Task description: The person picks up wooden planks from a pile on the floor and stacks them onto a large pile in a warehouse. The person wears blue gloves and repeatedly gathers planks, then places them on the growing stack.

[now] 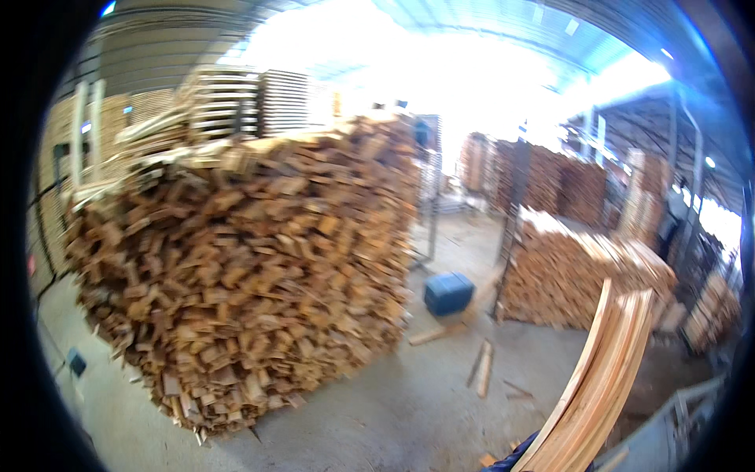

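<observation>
While the long boards (pixel 604 377) slant up at your lower right, footing looks the risk.
Your hands are out of view, so I cannot tell your grip; loose strips (pixel 485 370) on the floor (pixel 370 409) could trip you, and uneven support could let the boards fan apart.

Pretty clearly a lumber warehouse: massive wood stack (pixel 252 275) at 9 o'clock, more timber stacks (pixel 582 185) near 2, metal roof (pixel 503 20) around 1, bare grey floor (pixel 354 425) at 6.
</observation>
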A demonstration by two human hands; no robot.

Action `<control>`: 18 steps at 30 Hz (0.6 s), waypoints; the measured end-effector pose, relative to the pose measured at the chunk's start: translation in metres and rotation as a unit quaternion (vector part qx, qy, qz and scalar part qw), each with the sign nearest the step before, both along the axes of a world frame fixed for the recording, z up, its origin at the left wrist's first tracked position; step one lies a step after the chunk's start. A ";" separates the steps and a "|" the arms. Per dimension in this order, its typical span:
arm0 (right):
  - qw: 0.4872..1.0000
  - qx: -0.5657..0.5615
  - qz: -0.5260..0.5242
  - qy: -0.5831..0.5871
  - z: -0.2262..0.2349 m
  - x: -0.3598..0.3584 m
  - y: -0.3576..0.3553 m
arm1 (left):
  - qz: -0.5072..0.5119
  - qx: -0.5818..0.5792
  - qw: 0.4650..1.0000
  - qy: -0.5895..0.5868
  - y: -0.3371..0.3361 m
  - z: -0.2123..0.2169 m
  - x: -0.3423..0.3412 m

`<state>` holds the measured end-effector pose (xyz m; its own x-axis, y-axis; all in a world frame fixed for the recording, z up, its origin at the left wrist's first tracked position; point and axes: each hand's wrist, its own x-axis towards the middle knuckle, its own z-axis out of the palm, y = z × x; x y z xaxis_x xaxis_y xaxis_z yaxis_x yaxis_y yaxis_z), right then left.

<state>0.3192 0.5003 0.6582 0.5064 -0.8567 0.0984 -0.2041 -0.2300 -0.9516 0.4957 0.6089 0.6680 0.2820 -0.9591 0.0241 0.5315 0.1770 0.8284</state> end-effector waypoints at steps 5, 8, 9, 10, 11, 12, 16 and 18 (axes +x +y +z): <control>0.971 -0.053 0.208 -0.104 0.077 0.105 0.061 | 0.193 -0.111 0.964 -0.146 0.083 0.046 0.064; 0.930 -0.060 0.323 -0.167 0.116 0.170 0.119 | 0.293 -0.136 0.922 -0.215 0.144 0.064 0.104; 0.911 -0.066 0.362 -0.187 0.124 0.194 0.136 | 0.326 -0.143 0.904 -0.235 0.167 0.072 0.116; 0.894 -0.076 0.390 -0.210 0.136 0.211 0.154 | 0.356 -0.147 0.886 -0.258 0.190 0.081 0.129; 0.878 -0.117 0.398 -0.236 0.144 0.235 0.165 | 0.361 -0.139 0.883 -0.267 0.206 0.086 0.149; 0.855 -0.149 0.418 -0.267 0.153 0.258 0.179 | 0.379 -0.148 0.853 -0.326 0.235 0.125 0.158; 0.758 -0.134 0.543 -0.336 0.215 0.354 0.248 | 0.495 -0.131 0.792 -0.332 0.313 0.176 0.209; 0.704 -0.189 0.562 -0.392 0.257 0.390 0.277 | 0.503 -0.181 0.791 -0.297 0.346 0.221 0.217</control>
<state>0.7089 0.7777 0.9148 0.5062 0.2041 0.8379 0.8621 -0.0948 -0.4978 0.7127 0.9546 0.8887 0.7341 -0.1563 0.6608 -0.4928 0.5468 0.6768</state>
